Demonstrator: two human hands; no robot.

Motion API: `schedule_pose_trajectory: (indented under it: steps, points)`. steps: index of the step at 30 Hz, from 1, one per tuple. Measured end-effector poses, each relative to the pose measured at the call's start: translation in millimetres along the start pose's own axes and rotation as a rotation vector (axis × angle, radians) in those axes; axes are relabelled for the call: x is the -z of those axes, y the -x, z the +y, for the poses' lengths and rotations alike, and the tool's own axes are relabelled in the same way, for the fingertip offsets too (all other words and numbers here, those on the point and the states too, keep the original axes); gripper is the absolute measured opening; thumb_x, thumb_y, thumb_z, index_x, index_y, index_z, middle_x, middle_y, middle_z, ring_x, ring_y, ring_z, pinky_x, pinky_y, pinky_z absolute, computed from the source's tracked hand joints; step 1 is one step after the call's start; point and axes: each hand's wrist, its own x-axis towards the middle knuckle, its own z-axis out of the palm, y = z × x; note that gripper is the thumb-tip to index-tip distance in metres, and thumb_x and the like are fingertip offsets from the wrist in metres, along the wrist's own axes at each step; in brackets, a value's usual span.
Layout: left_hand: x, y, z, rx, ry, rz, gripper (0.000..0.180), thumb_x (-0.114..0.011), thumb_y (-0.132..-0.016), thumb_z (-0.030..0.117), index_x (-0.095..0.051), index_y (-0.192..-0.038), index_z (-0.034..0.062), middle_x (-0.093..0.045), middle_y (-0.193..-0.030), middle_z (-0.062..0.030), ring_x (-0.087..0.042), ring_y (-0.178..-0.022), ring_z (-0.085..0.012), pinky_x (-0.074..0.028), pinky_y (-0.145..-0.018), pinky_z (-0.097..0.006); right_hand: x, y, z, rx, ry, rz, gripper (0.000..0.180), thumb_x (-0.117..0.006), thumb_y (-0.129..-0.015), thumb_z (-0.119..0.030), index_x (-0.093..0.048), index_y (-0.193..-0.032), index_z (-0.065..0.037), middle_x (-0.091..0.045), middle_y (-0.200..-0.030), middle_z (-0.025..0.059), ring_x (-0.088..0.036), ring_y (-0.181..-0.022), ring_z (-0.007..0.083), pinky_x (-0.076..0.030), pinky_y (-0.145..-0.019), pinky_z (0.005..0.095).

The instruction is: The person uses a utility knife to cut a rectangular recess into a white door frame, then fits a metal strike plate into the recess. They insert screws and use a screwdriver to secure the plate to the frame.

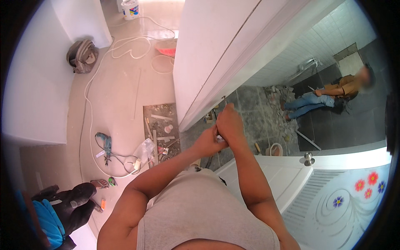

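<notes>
Just above the middle of the view, the right hand (230, 121) looks curled round a thin metal tool (225, 100), its tip toward twelve o'clock, at the white door frame (212, 83). The left hand (209, 141) sits at seven o'clock of it, grip hidden. Seemingly the frame is being worked; the next move calls for a steady tip.

Colourful label (131, 12) on white bucket (130, 8); lettering too small.
</notes>
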Motion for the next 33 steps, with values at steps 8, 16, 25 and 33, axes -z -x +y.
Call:
schedule_pose_trajectory:
  steps: [8,16,25,33]
  points:
    - [-7,-4,-29,-0.015,-0.118,0.022,0.068,-0.08,-0.083,0.019,-0.048,-0.139,-0.0004,-0.067,-0.123,-0.0156,-0.063,-0.112,-0.0213,-0.051,-0.095,-0.039,-2,2,3,-0.037,0.042,-0.002,0.023,-0.053,-0.095,-0.016,-0.049,-0.101,0.006,-0.067,-0.09,0.0351,-0.067,-0.088,0.0529,-0.052,-0.079,0.0586]
    - [1,-3,-4,-0.027,-0.069,-0.013,0.067,-0.081,-0.082,0.022,-0.05,-0.137,-0.0028,-0.068,-0.121,-0.0152,-0.065,-0.107,-0.0221,-0.051,-0.095,-0.038,-1,-3,6,-0.008,-0.004,-0.015,0.022,-0.053,-0.095,-0.016,-0.05,-0.1,0.005,-0.067,-0.09,0.0346,-0.066,-0.088,0.0527,-0.052,-0.078,0.0583]
    - [-1,0,-2,-0.036,-0.079,0.014,0.064,-0.08,-0.082,0.022,-0.052,-0.134,-0.0036,-0.068,-0.119,-0.0168,-0.066,-0.107,-0.0249,-0.05,-0.096,-0.04,-4,-2,6,0.009,0.008,0.0,0.024,-0.053,-0.095,-0.016,-0.049,-0.102,0.006,-0.067,-0.091,0.035,-0.066,-0.087,0.0527,-0.052,-0.078,0.0579]
    - [2,0,-1,-0.058,-0.102,0.01,0.064,-0.08,-0.082,0.025,-0.054,-0.132,-0.0038,-0.068,-0.123,-0.0186,-0.066,-0.113,-0.0293,-0.049,-0.098,-0.04,-3,-3,8,0.026,-0.003,0.007,0.026,-0.054,-0.095,-0.017,-0.05,-0.103,0.007,-0.067,-0.092,0.0349,-0.066,-0.088,0.0528,-0.053,-0.078,0.0579]
